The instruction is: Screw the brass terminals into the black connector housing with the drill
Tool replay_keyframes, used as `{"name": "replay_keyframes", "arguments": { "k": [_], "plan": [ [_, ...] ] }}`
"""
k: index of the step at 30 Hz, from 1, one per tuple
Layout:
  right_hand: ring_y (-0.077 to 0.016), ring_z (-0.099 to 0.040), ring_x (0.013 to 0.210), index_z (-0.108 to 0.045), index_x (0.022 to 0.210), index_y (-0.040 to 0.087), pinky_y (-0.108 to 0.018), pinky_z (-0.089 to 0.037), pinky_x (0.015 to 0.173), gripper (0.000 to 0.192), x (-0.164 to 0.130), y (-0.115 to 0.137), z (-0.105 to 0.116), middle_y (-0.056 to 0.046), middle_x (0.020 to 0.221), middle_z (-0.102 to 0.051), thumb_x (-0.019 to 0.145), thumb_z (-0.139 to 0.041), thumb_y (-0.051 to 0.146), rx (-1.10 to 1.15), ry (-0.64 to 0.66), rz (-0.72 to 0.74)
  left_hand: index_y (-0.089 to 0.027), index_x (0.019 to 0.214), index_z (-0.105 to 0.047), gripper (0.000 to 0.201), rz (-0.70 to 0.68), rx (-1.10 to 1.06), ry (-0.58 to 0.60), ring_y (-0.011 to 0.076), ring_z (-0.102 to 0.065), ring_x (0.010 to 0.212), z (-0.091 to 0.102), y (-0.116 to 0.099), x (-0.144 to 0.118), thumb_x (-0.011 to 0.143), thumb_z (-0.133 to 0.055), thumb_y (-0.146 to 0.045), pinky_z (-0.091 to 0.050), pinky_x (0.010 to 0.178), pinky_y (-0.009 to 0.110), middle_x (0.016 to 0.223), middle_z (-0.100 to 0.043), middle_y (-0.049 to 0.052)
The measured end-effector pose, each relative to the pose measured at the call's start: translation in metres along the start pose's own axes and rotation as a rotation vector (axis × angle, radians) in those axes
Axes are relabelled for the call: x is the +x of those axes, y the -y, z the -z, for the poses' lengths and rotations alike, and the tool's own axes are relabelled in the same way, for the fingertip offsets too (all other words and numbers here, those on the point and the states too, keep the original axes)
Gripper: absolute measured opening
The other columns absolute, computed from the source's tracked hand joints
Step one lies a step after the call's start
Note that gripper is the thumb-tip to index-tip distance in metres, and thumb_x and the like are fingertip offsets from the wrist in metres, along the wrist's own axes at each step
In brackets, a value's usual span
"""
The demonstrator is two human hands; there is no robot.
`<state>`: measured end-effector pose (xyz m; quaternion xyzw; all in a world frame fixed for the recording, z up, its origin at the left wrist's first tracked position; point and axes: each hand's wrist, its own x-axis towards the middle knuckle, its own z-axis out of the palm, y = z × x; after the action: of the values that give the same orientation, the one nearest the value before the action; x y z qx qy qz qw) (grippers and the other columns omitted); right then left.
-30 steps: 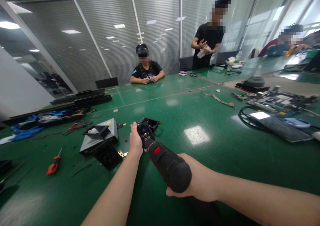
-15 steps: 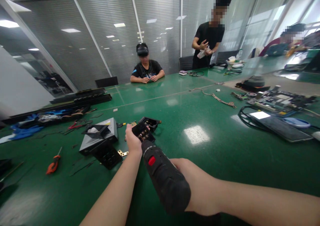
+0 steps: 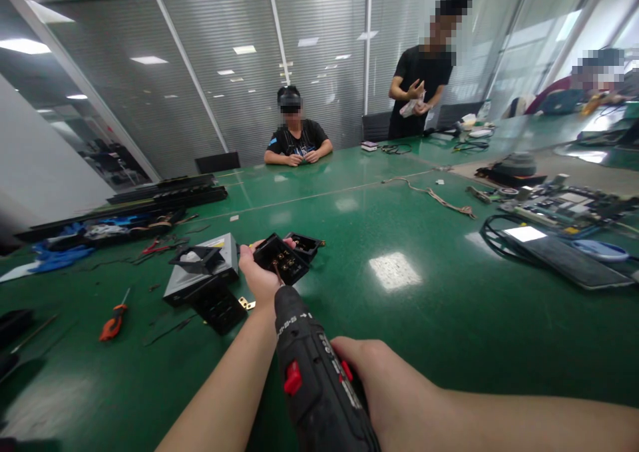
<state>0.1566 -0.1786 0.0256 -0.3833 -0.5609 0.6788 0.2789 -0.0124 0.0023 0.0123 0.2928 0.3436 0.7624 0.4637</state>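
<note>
My left hand (image 3: 262, 275) is closed around a black plastic box (image 3: 283, 260) with several brass-coloured fittings inside, its open side tilted up towards me. In my right hand (image 3: 372, 372) is a black cordless drill (image 3: 317, 379) with red buttons, and its thin bit points into the box. Whether the tip touches a fitting I cannot make out. Just behind the held box lies a similar black box (image 3: 305, 242). A black plastic part (image 3: 218, 309) and small brass plates (image 3: 245, 303) rest left of my left wrist.
A grey metal case (image 3: 228, 255) with a black frame on it stands at left, near an orange screwdriver (image 3: 114, 322). Circuit boards (image 3: 564, 202) and a dark flat device (image 3: 564, 255) lie at right. Two people (image 3: 299, 139) are across the green table (image 3: 449, 332), another far right.
The drill has drawn back towards me and tilted, so its bit now shows. My left hand has turned the box, showing more of its inside. The view has shifted slightly.
</note>
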Motion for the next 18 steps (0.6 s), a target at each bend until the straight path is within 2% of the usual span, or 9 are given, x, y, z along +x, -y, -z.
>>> {"name": "replay_keyframes", "arguments": {
  "k": [2,4,10,15,18],
  "plan": [
    [-0.0234,-0.071,0.083,-0.070,0.103,0.020,-0.028,-0.055,0.069,0.060,-0.001,0.007,0.000,-0.002,0.086,-0.074,0.050,-0.097,0.014,0.051,0.011,0.001,-0.020,0.099,-0.065,0.060,-0.012,0.019,-0.003,0.0348,-0.077,0.103,0.000,0.001,-0.001,0.084,-0.050,-0.077,-0.060,0.086,0.047,0.092,-0.077,0.012],
    [-0.0228,-0.072,0.081,-0.069,0.107,0.019,-0.031,-0.057,0.074,0.066,-0.004,0.014,0.000,-0.001,0.086,-0.075,0.048,-0.097,0.014,0.124,0.045,-0.026,-0.021,0.099,-0.065,0.060,-0.017,0.030,-0.011,0.0351,-0.076,0.105,-0.001,0.003,-0.003,0.084,-0.050,-0.077,-0.060,0.087,0.047,0.093,-0.077,0.012],
    [-0.0245,-0.072,0.086,-0.067,0.101,0.020,-0.032,-0.057,0.079,0.061,-0.011,0.021,0.000,-0.002,0.091,-0.076,0.048,-0.095,0.011,0.103,0.022,-0.020,-0.022,0.089,-0.062,0.052,-0.005,-0.061,-0.021,0.0325,-0.077,0.096,-0.006,0.002,-0.006,0.086,-0.053,-0.074,-0.059,0.087,0.046,0.084,-0.076,0.009],
    [-0.0243,-0.072,0.082,-0.066,0.093,0.017,-0.031,-0.055,0.076,0.056,-0.011,0.029,-0.002,-0.001,0.082,-0.074,0.045,-0.094,0.008,0.099,-0.010,-0.106,-0.020,0.086,-0.061,0.052,-0.017,-0.230,-0.015,0.0278,-0.077,0.082,-0.009,0.002,-0.007,0.082,-0.064,-0.072,-0.059,0.086,0.043,0.078,-0.074,0.006],
    [-0.0231,-0.070,0.076,-0.065,0.090,0.017,-0.031,-0.053,0.071,0.056,-0.012,0.033,-0.002,0.000,0.076,-0.072,0.042,-0.093,0.006,0.094,-0.009,-0.089,-0.020,0.085,-0.062,0.052,0.014,-0.262,-0.021,0.0260,-0.076,0.076,-0.009,0.002,-0.007,0.083,-0.065,-0.071,-0.058,0.084,0.042,0.077,-0.074,0.006]
  ]
}}
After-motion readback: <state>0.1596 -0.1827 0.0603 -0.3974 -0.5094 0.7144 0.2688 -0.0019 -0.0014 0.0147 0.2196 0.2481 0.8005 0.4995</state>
